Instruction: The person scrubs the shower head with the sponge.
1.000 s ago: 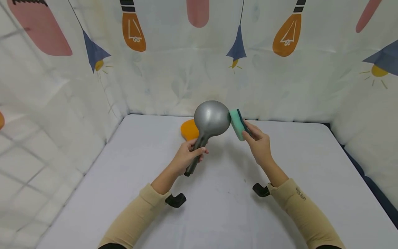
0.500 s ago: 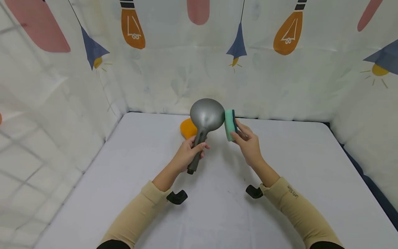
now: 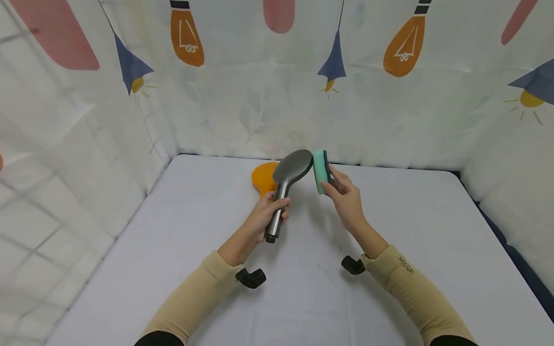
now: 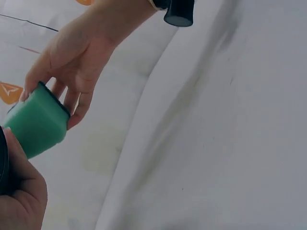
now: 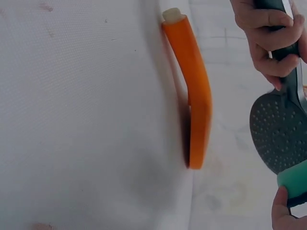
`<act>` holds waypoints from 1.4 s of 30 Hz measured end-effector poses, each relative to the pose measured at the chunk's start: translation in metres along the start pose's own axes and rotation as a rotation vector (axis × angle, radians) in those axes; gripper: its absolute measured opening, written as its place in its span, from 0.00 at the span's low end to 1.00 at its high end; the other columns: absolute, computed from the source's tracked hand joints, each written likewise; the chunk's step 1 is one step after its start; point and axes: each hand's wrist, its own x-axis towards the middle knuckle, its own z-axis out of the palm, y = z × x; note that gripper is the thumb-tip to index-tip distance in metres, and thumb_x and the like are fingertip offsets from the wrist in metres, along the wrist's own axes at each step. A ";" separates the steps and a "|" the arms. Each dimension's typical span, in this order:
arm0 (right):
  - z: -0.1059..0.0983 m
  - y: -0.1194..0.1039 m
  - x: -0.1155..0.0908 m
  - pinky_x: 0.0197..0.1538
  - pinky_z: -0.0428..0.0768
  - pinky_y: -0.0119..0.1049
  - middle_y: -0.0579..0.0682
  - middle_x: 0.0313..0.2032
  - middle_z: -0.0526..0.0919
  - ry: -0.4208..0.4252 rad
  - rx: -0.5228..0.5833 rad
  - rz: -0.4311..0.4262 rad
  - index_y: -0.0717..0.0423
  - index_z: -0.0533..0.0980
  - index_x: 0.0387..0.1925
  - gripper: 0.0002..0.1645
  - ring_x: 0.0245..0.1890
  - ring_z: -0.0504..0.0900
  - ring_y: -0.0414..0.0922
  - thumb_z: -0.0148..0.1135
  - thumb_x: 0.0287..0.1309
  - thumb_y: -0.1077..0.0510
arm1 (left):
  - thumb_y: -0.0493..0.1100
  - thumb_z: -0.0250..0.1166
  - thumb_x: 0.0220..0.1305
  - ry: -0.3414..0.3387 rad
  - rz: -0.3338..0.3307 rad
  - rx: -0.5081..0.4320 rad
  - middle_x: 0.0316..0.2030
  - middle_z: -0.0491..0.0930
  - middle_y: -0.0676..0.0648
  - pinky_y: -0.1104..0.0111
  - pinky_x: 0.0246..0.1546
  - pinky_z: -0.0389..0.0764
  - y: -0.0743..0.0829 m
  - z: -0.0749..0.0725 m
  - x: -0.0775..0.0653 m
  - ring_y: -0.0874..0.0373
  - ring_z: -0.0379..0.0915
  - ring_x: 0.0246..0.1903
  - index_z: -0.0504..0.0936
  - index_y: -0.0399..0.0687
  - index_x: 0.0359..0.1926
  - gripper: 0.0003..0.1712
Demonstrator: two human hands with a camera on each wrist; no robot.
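A grey handheld shower head (image 3: 293,167) is held up by its handle in my left hand (image 3: 270,215), whose fingers and thumb wrap round it. In the right wrist view its dark face (image 5: 278,127) shows many nozzle holes. My right hand (image 3: 348,201) pinches a green sponge (image 3: 320,172) with a dark scouring side. The sponge's soft side meets the rim of the shower head. Between fingers and thumb the sponge also shows in the left wrist view, where the left hand (image 4: 24,196) appears at the lower left edge.
An orange handheld shower head (image 3: 262,179) lies on the white table (image 3: 207,202) behind my left hand, partly hidden in the head view. White printed sheets (image 3: 268,110) hang behind and at both sides of the table.
My left hand has turned the grey shower head, from its rounded back toward its edge and face. The right hand has shifted left with the sponge, which now stands more upright.
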 end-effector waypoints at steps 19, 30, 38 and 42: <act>0.001 0.005 0.007 0.56 0.77 0.28 0.57 0.67 0.68 0.011 -0.213 -0.124 0.60 0.70 0.71 0.31 0.72 0.67 0.49 0.64 0.70 0.65 | 0.44 0.46 0.83 -0.051 -0.067 -0.111 0.49 0.82 0.44 0.77 0.40 0.82 -0.001 -0.009 0.001 0.62 0.81 0.34 0.61 0.29 0.74 0.29; -0.001 0.013 0.016 0.69 0.70 0.50 0.69 0.61 0.73 0.002 -0.525 -0.575 0.72 0.78 0.59 0.29 0.65 0.70 0.65 0.70 0.54 0.77 | 0.37 0.53 0.74 -0.332 -0.106 -0.274 0.52 0.80 0.44 0.67 0.46 0.84 -0.001 -0.029 -0.003 0.56 0.85 0.44 0.51 0.31 0.78 0.37; 0.000 0.013 0.017 0.66 0.71 0.33 0.64 0.63 0.73 -0.012 -0.602 -0.674 0.68 0.79 0.60 0.29 0.65 0.71 0.61 0.72 0.55 0.75 | 0.35 0.48 0.72 -0.368 -0.113 -0.105 0.56 0.79 0.43 0.64 0.49 0.83 -0.001 -0.031 -0.003 0.53 0.85 0.47 0.55 0.29 0.76 0.35; 0.000 0.014 0.015 0.65 0.74 0.44 0.65 0.63 0.73 0.003 -0.675 -0.683 0.66 0.80 0.59 0.30 0.68 0.69 0.62 0.73 0.53 0.75 | 0.36 0.46 0.73 -0.378 -0.130 -0.056 0.56 0.79 0.42 0.66 0.48 0.84 -0.001 -0.031 0.000 0.54 0.85 0.46 0.55 0.27 0.75 0.33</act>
